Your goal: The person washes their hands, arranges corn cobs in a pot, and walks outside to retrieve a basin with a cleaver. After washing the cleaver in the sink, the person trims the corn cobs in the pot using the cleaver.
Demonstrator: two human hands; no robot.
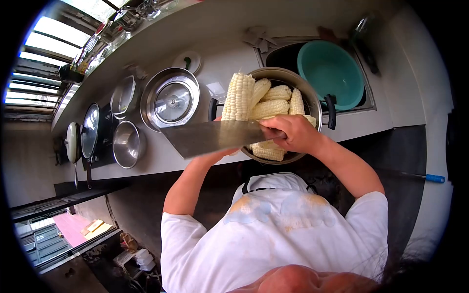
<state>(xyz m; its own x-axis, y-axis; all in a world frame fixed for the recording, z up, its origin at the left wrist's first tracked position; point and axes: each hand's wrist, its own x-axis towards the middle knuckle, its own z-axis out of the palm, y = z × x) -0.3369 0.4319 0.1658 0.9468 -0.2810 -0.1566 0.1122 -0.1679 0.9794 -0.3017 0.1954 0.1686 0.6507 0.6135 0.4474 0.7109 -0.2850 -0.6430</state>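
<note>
My right hand (298, 133) is closed around a wide-bladed cleaver (210, 139), its blade pointing left across the near side of a metal pot (313, 93). A pale corn cob (238, 97) stands almost upright behind the blade, at the pot's left side. My left hand (220, 155) is beneath it and appears to hold its lower end; the cleaver hides most of the fingers. Inside the pot lie several more corn cobs (268, 108). Whether the blade touches the upright cob, I cannot tell.
A teal basin (330, 73) sits over the sink (373, 102) at the right. Along the counter to the left are a large steel pan (146, 105), a steel bowl (128, 144), a clear dish (122, 95) and a lidded frying pan (90, 129).
</note>
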